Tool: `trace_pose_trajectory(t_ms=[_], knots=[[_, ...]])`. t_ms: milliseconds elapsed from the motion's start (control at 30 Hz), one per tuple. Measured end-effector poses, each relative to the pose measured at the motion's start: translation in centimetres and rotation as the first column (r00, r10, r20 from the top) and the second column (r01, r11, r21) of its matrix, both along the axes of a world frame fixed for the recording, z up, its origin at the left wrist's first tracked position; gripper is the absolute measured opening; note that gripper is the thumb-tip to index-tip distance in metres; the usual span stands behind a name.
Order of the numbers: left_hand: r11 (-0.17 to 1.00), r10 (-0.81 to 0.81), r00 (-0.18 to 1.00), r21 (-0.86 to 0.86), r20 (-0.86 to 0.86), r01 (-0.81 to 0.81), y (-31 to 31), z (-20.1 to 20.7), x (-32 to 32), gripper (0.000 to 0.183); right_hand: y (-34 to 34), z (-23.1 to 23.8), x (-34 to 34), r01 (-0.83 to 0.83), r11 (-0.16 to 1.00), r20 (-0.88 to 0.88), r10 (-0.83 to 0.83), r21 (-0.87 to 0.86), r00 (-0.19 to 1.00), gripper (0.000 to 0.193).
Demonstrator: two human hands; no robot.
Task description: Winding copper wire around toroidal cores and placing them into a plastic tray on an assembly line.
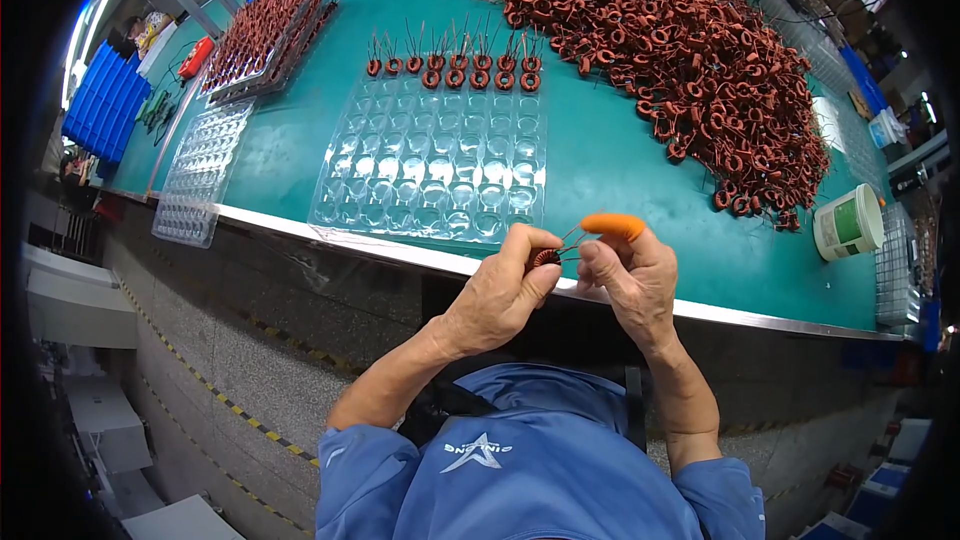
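Observation:
Pinched between thumb and fingers of my left hand (495, 285) is a toroidal coil (546, 258) wound with copper-coloured wire. Its wire leads (571, 244) point right, toward my right hand (635, 285). An orange finger cot (613, 226) covers that hand's index finger. The right thumb and fingers close around the lead ends. Both hands are over the table's front edge. Just beyond them lies a clear plastic blister tray (430, 170), its far pockets filled with several coils (482, 71), leads upright; the nearer pockets hold none.
A large heap of coils (700, 70) covers the far right of the green table (590, 155). A white tub (848, 223) stands at the right edge. On the left are stacked filled trays (265, 40), another clear tray (200, 170) overhanging the edge, and a blue crate (103, 100).

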State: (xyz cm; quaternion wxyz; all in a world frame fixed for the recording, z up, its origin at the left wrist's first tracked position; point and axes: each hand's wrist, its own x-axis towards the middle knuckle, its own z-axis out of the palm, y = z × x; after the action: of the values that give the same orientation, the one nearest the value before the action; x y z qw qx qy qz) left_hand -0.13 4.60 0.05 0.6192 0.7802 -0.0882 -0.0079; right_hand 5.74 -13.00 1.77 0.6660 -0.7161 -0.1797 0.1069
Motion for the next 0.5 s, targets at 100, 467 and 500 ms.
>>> trace_pose_trajectory(t_ms=[100,467,500], knots=[[0.963,-0.051,0.988,-0.268,-0.144,0.010,0.1,0.0,-0.1,0.029,0.0,-0.8,-0.4,0.064,0.995,0.125,-0.074,0.079,0.989,0.030],[0.927,-0.098,0.985,-0.373,-0.141,0.039,0.2,0.4,-0.5,0.027,-0.4,-1.2,0.3,0.265,0.953,0.807,-0.039,-0.147,0.589,0.032],[0.940,-0.110,0.985,-0.335,-0.136,0.059,0.3,0.4,-0.6,0.027,-0.4,-1.1,0.4,0.263,0.947,0.802,-0.010,-0.184,0.598,0.031]])
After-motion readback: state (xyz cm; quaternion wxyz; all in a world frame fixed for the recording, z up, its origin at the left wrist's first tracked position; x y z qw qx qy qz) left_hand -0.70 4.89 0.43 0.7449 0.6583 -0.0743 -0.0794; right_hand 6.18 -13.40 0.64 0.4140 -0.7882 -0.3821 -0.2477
